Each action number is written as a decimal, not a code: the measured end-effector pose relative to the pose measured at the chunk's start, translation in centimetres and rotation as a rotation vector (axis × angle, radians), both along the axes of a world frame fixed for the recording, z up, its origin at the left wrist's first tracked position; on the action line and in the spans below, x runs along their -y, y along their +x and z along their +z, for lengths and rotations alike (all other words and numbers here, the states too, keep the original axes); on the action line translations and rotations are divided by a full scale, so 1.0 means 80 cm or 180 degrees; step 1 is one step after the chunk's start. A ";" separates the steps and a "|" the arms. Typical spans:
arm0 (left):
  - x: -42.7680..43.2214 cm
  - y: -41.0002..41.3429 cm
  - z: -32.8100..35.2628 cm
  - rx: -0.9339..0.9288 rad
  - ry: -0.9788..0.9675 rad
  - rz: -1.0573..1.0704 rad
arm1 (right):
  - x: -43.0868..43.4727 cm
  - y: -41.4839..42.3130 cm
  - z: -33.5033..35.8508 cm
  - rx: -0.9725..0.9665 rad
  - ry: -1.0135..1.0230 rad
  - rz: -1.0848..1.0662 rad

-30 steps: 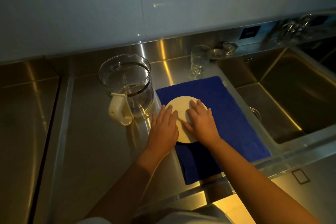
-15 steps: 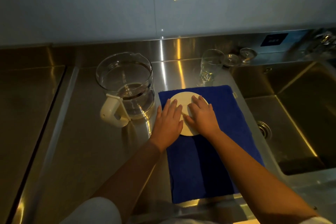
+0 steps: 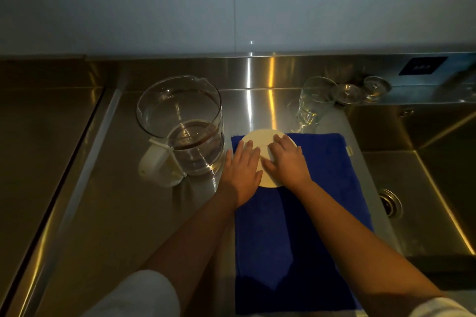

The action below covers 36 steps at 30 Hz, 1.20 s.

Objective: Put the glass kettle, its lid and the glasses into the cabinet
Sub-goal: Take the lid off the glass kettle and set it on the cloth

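Fingers (image 3: pixel 248 148) of both hands lie flat on the round cream lid (image 3: pixel 260 137), pressing it into the blue towel (image 3: pixel 322 162), gripping nothing. Same as a second ago, so nothing's cabinet-bound yet. Forearms reach straight out, left hand (image 3: pixel 242 170) and right hand (image 3: pixel 288 162) side by side. Meanwhile the clear glass kettle (image 3: pixel 180 121) sits at the lid's 9 o'clock.

The left hand (image 3: pixel 243 170) and right hand (image 3: pixel 287 162) cover most of the lid (image 3: pixel 260 137); the sink (image 3: pixel 438 136) is cropped.
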<state>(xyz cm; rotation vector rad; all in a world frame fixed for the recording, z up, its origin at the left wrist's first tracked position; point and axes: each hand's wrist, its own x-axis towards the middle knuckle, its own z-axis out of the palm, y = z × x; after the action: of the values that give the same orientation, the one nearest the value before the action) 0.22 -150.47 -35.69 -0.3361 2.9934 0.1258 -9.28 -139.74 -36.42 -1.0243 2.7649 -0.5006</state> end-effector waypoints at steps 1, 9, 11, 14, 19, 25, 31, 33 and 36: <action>0.000 0.000 0.000 -0.0001 0.0019 0.0006 | 0.000 0.001 -0.001 -0.0007 -0.0008 -0.0002; -0.005 0.013 0.006 0.0021 0.0054 0.0041 | -0.010 0.014 -0.002 -0.0004 -0.0002 -0.0096; -0.006 0.019 0.009 0.0003 0.0015 0.0019 | -0.015 0.021 0.000 -0.0002 0.0055 -0.0095; -0.006 0.031 0.011 -0.0118 0.0067 -0.0033 | -0.020 0.034 0.004 -0.0021 0.0082 -0.0107; 0.000 0.059 0.006 -0.0756 0.0396 -0.0021 | -0.023 0.064 0.013 -0.0065 0.0029 -0.0178; 0.011 0.095 0.012 -0.1111 0.0222 -0.0162 | -0.014 0.108 0.027 -0.0090 -0.0241 -0.0247; 0.028 0.146 0.014 -0.1213 -0.0030 -0.0236 | 0.012 0.154 0.039 -0.0076 -0.0545 -0.0237; 0.038 0.164 0.016 -0.1256 0.0040 -0.0208 | 0.024 0.170 0.042 -0.0102 -0.0623 -0.0234; 0.052 0.190 0.020 -0.1457 0.0148 -0.0312 | 0.042 0.191 0.045 -0.0128 -0.0850 -0.0219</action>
<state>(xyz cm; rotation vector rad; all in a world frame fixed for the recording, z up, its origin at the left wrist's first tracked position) 15.42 -154.66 -34.12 -0.1723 3.4426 0.2993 6.04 -143.11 -32.79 -1.0023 2.8308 -0.8885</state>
